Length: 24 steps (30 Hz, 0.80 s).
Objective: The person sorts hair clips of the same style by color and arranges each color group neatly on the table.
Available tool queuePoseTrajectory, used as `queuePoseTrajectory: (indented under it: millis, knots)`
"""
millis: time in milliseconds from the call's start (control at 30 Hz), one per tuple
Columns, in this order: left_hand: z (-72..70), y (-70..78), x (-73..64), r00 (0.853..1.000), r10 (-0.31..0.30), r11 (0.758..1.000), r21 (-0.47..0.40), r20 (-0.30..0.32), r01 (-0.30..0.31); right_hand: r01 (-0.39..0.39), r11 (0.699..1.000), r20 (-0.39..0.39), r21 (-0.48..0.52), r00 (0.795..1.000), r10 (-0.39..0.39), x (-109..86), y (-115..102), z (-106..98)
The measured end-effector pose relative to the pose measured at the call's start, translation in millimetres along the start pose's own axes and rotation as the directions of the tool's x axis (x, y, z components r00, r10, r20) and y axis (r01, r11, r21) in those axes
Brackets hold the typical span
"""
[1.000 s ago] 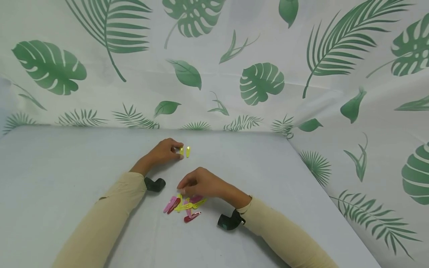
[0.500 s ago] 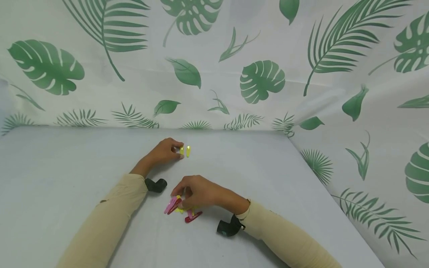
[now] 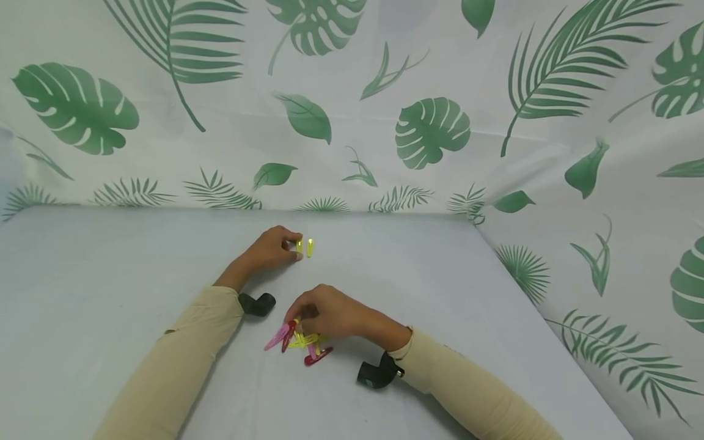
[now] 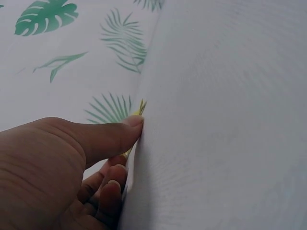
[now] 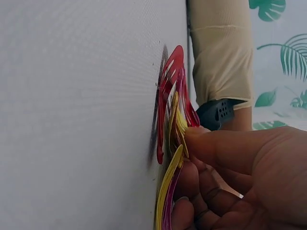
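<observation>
My left hand (image 3: pixel 271 249) rests at the far part of the table, thumb and fingers pinching a yellow snap hair clip (image 3: pixel 299 246). A second yellow hair clip (image 3: pixel 310 247) lies just to its right. Nearer me, my right hand (image 3: pixel 332 310) is over a small heap of hair clips and pinches a yellow one (image 5: pixel 179 129) between thumb and fingers. Leaning at the heap's left are a pink clip (image 3: pixel 277 337) and a dark red clip (image 3: pixel 288 338). Another red clip (image 3: pixel 318 357) lies at the front. The right fingers hide part of the heap.
Both hands work on a white-covered table (image 3: pixel 165 244). Behind it and at the right hangs a leaf-print cloth (image 3: pixel 357 134). A black wrist camera (image 3: pixel 256 304) sits at the left wrist and another black camera (image 3: pixel 376 373) at the right one.
My right hand has come down onto the heap and now pinches a yellow clip; the pink and red clips there have shifted and tilted. The left hand stays where it was.
</observation>
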<state>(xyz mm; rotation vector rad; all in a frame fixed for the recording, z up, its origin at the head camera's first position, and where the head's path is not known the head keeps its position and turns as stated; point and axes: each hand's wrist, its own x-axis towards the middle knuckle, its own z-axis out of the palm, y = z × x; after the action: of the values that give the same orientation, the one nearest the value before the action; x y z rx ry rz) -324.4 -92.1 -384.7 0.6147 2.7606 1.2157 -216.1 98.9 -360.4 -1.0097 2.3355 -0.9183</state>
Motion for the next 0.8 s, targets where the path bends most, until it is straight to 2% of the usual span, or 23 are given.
queuePoseTrajectory:
  millis: [133,333,500,633,800]
  knots:
    - [1.1,0.6,0.5,1.0,0.016,1.0,0.017,-0.001,-0.016,-0.003,1.0,-0.024,0.028,1.0,0.003,-2.1,1.0,-0.8]
    - [1.9,0.5,0.2,1.0,0.013,1.0,0.026,-0.007,-0.013,0.001,0.998,-0.103,0.067,0.995,0.005,-4.9,5.8,-6.0]
    - [1.6,1.0,-1.2,1.0,0.012,1.0,0.016,-0.007,-0.012,-0.008,0.995,-0.104,0.098,0.994,0.019,-4.5,10.0,-8.2]
    - [1.7,1.7,-1.6,1.0,0.002,1.0,0.024,-0.003,-0.002,-0.043,0.994,-0.112,0.105,0.992,0.055,-4.5,9.8,-8.1]
    - [1.1,2.2,-1.1,1.0,-0.017,1.0,0.026,0.004,0.016,-0.11,0.978,-0.106,0.177,0.986,0.13,-4.6,8.8,-9.4]
